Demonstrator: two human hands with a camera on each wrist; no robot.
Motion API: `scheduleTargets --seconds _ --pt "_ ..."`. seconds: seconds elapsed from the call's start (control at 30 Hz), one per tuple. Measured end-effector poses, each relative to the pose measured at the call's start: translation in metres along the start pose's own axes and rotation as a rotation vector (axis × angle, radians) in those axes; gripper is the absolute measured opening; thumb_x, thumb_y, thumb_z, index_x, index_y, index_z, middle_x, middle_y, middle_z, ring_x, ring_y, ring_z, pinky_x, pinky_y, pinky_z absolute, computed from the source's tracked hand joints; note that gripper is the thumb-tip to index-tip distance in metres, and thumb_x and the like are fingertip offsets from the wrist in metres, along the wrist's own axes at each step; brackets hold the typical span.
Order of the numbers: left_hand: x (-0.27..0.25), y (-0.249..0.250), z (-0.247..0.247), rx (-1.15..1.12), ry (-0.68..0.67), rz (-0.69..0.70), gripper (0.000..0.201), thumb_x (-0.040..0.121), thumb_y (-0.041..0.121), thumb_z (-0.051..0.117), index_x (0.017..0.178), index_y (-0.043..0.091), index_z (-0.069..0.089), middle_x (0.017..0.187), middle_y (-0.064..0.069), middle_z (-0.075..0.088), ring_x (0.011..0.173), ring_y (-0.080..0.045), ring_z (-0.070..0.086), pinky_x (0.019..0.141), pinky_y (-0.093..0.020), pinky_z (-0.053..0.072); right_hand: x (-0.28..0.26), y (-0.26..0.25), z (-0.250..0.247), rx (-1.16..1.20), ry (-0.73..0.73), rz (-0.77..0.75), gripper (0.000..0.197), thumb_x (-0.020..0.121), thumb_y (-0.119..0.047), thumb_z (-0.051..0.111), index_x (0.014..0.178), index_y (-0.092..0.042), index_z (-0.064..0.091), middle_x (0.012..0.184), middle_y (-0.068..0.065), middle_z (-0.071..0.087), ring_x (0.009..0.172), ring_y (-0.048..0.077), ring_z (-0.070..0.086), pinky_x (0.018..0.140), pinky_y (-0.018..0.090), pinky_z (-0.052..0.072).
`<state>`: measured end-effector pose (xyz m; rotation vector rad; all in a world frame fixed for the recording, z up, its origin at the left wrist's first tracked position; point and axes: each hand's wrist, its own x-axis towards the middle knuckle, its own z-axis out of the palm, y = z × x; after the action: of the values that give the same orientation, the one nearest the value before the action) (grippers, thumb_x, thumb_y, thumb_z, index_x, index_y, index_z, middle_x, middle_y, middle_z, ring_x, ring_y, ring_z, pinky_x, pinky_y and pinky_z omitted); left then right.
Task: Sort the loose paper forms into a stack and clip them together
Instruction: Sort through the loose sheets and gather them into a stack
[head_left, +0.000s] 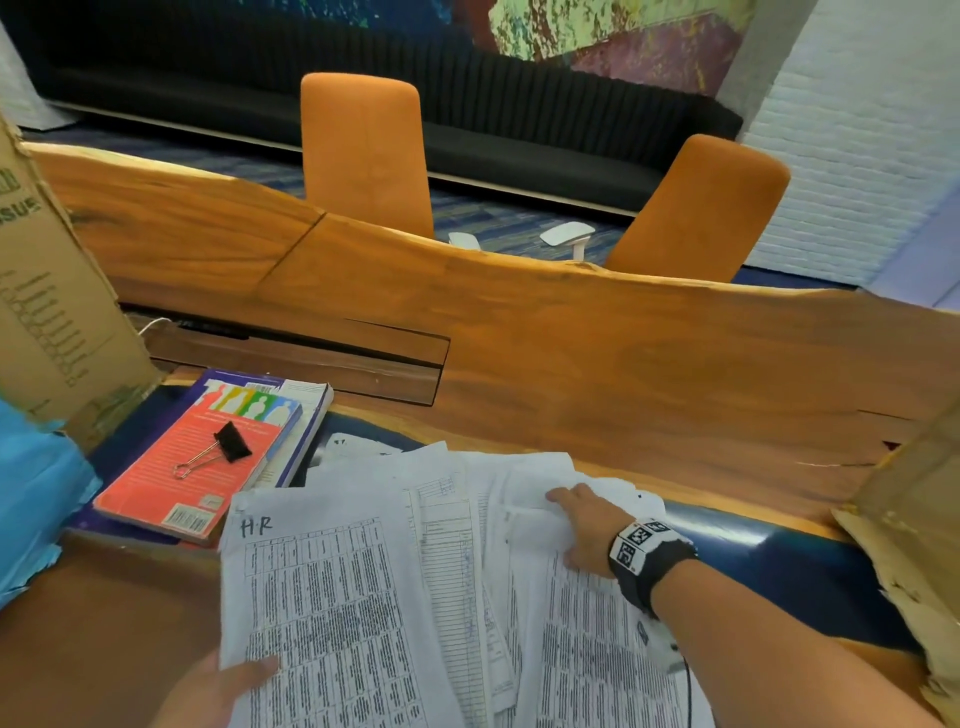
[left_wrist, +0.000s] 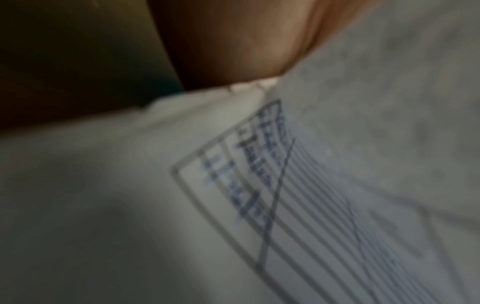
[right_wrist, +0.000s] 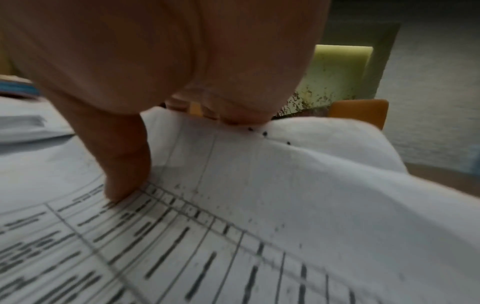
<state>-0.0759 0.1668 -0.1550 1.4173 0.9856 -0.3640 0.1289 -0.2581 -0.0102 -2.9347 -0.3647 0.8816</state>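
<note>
Several loose paper forms (head_left: 452, 551) lie fanned out on the table in front of me. My left hand (head_left: 223, 686) pinches the lower left edge of the sheet marked "HR" (head_left: 322, 597), thumb on top. The left wrist view shows only the left hand (left_wrist: 233, 41) and a blurred form (left_wrist: 259, 205). My right hand (head_left: 587, 525) lies on the right-hand sheets. In the right wrist view the right hand (right_wrist: 155, 61) presses its thumb on a printed sheet (right_wrist: 259, 185) while its fingers curl over the sheet's far edge. A black binder clip (head_left: 231, 441) lies on a red book (head_left: 171, 499).
The red book tops a purple one at the left. A cardboard box (head_left: 52, 312) and a blue wrapper (head_left: 36, 493) stand further left, and torn cardboard (head_left: 909, 519) at the right. Beyond the wooden table (head_left: 571, 364) are two orange chairs (head_left: 363, 156).
</note>
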Motion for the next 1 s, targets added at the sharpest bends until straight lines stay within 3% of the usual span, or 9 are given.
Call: scheduleTargets --seconds 0.2,0.4,0.57,0.63,0.7,0.77,0.83,0.9,1.0 --pt "-0.021 0.014 0.008 0.029 -0.054 0.038 0.047 0.075 0.015 0.087 0.117 0.006 0.070 0.105 -0.016 0.078 0.101 -0.037 0.072 0.099 -0.054 0.052 -0.022 0.006 0.002 -0.070 -0.004 0.038 0.018 0.085 -0.019 0.059 0.103 -0.020 0.061 0.106 -0.002 0.059 0.111 0.026 0.059 0.089 0.031 0.048" --pt "-0.090 0.066 0.024 -0.056 -0.007 0.243 0.014 0.085 -0.011 0.069 0.098 -0.005 0.070 0.087 -0.026 0.075 0.089 -0.043 0.070 0.084 -0.048 0.053 -0.097 -0.004 -0.060 0.037 -0.069 -0.116 0.012 0.082 -0.010 0.058 0.088 -0.014 0.067 0.088 0.000 0.070 0.080 0.016 0.062 0.068 0.028 0.049" --pt "-0.136 0.140 0.032 0.020 0.041 0.558 0.008 0.093 0.005 0.067 0.100 0.008 0.070 0.094 -0.014 0.076 0.091 -0.036 0.070 0.085 -0.046 0.053 -0.164 -0.041 -0.126 0.018 -0.015 -0.282 0.010 0.082 -0.010 0.061 0.076 -0.017 0.064 0.073 -0.006 0.064 0.063 0.008 0.054 0.061 0.028 0.046" --pt "-0.152 0.166 0.039 0.080 0.030 0.670 0.012 0.095 0.013 0.067 0.106 0.016 0.069 0.095 -0.007 0.074 0.091 -0.028 0.068 0.081 -0.041 0.051 -0.174 -0.062 -0.141 0.025 0.078 -0.376 0.014 0.085 -0.016 0.064 0.075 -0.025 0.064 0.080 -0.010 0.065 0.072 0.006 0.058 0.066 0.031 0.049" --pt "-0.165 0.181 0.049 0.137 -0.012 0.763 0.014 0.095 0.013 0.066 0.107 0.020 0.070 0.097 -0.002 0.075 0.095 -0.024 0.068 0.081 -0.038 0.050 -0.173 -0.082 -0.146 -0.038 0.244 -0.469 0.006 0.087 -0.024 0.064 0.082 -0.027 0.065 0.113 -0.010 0.062 0.102 0.009 0.058 0.085 0.036 0.050" --pt "-0.176 0.188 0.058 0.199 -0.066 0.837 0.020 0.094 0.007 0.067 0.102 0.024 0.073 0.092 0.001 0.078 0.092 -0.020 0.071 0.077 -0.033 0.052 -0.164 -0.097 -0.147 -0.129 0.499 -0.517 0.005 0.086 -0.025 0.063 0.090 -0.023 0.067 0.151 0.002 0.039 0.139 0.022 0.037 0.108 0.043 0.037" --pt "-0.185 0.189 0.065 0.279 -0.112 0.892 0.026 0.091 0.002 0.068 0.096 0.026 0.076 0.090 0.004 0.080 0.086 -0.016 0.073 0.074 -0.032 0.055 -0.154 -0.110 -0.149 -0.140 0.662 -0.574 0.015 0.083 -0.025 0.065 0.095 -0.020 0.070 0.159 0.010 0.027 0.148 0.032 0.022 0.114 0.048 0.024" --pt "-0.190 0.186 0.068 0.327 -0.154 0.940 0.020 0.088 0.005 0.069 0.094 0.022 0.078 0.091 0.004 0.080 0.086 -0.015 0.074 0.074 -0.034 0.057 -0.145 -0.120 -0.152 -0.121 0.694 -0.625 0.023 0.080 -0.030 0.061 0.095 -0.016 0.071 0.147 0.013 0.045 0.136 0.036 0.041 0.110 0.049 0.035" --pt "-0.195 0.181 0.068 0.296 -0.213 0.949 0.023 0.084 0.010 0.063 0.088 0.025 0.080 0.089 0.003 0.080 0.085 -0.011 0.075 0.073 -0.032 0.057 -0.138 -0.131 -0.151 -0.034 0.688 -0.651 0.021 0.077 -0.032 0.054 0.082 -0.015 0.066 0.098 0.004 0.059 0.084 0.027 0.060 0.072 0.040 0.052"
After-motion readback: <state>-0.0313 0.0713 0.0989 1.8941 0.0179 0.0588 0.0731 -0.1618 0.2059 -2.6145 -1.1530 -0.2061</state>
